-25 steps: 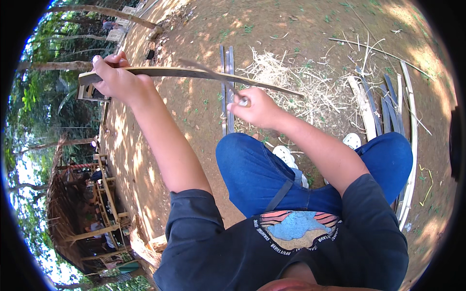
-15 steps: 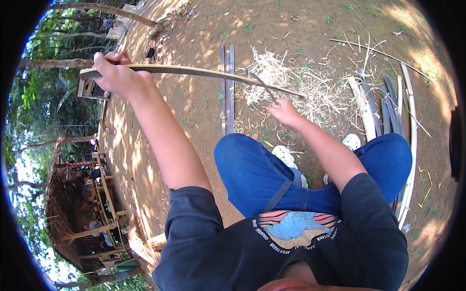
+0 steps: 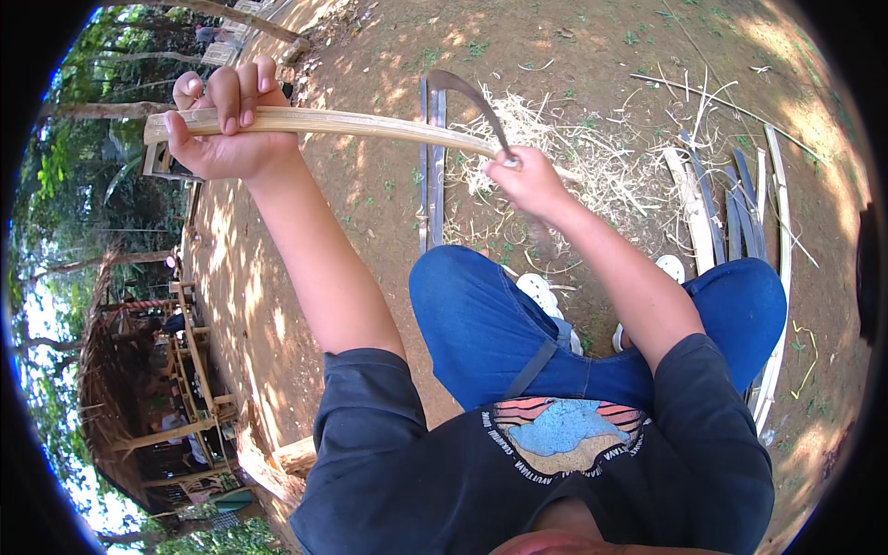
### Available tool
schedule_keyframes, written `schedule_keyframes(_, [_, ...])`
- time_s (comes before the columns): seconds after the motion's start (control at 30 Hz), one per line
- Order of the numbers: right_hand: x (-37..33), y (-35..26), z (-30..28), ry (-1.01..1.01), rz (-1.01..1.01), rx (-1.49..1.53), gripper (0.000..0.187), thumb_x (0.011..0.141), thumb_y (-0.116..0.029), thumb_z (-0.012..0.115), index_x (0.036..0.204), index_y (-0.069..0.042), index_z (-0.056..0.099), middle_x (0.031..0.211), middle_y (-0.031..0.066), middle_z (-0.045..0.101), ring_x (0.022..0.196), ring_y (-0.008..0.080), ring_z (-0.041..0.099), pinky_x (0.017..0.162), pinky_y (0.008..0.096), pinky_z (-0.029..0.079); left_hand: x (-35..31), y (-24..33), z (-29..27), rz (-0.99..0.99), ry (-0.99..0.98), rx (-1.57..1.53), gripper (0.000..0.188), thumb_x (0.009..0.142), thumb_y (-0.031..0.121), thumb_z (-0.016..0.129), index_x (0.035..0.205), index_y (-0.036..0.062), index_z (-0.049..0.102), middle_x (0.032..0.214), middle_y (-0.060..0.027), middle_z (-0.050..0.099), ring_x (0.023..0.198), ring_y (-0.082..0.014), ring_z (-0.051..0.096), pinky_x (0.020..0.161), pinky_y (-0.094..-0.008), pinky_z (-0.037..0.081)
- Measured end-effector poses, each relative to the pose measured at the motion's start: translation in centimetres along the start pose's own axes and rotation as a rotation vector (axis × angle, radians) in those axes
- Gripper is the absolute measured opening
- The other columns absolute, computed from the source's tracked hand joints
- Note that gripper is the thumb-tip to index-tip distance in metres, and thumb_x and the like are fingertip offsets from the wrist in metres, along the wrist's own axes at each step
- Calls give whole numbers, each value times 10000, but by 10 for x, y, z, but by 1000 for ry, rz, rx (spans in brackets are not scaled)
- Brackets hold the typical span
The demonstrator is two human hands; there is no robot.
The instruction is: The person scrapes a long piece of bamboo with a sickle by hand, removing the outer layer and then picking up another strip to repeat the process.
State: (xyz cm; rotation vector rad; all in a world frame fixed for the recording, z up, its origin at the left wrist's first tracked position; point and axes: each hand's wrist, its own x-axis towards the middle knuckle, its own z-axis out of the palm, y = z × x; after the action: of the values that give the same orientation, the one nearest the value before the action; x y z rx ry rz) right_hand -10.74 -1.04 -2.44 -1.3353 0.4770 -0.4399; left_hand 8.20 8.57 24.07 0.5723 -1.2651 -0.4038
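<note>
Your left hand is clenched round one end of the bamboo strip, which runs level across you toward your right. Your right hand grips a curved knife, blade resting on the strip's far end.

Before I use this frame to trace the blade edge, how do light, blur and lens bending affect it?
Head view: dappled sun and leaf shade mottle the dirt ground; the curved blade in the right hand reads dark but sharp; the bamboo strip in the left hand bows slightly with fisheye; the rim is black.
</note>
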Motion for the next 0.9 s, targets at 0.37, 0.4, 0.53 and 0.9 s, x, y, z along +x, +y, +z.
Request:
schedule_keyframes(0.37, [-38, -64, 72, -51, -344, -59, 300, 866, -229, 667, 682, -28, 543, 533, 43, 471, 521, 132, 449, 516, 331, 385, 0, -6, 1, 2, -132, -91, 336, 901, 455, 526, 779, 144, 563, 482, 51, 415, 446, -84, 343, 631, -316, 368])
schedule_keyframes(0.4, [-31, -38, 70, -12, -326, -57, 299, 866, -231, 664, 681, -29, 545, 531, 46, 474, 520, 137, 449, 519, 334, 389, -2, -6, 0, -2, -133, -107, 334, 898, 450, 529, 769, 143, 562, 479, 51, 416, 444, -85, 345, 629, -316, 368])
schedule_keyframes(0.53, [-24, 21, 41, -49, -30, -245, 206, 865, -209, 603, 825, -17, 667, 655, 99, 635, 542, 203, 588, 555, 376, 485, -15, 11, -18, 9, -50, -68, 316, 884, 434, 536, 740, 153, 552, 466, 50, 407, 433, -85, 343, 617, -317, 364])
schedule_keyframes(0.9, [-11, 149, -37, 238, 319, -396, 187, 858, -203, 640, 873, -16, 644, 607, 71, 594, 582, 156, 596, 534, 352, 480, -18, 35, -13, -183, 163, 95, 233, 794, 393, 507, 696, 186, 467, 463, 50, 342, 434, -96, 301, 602, -308, 342])
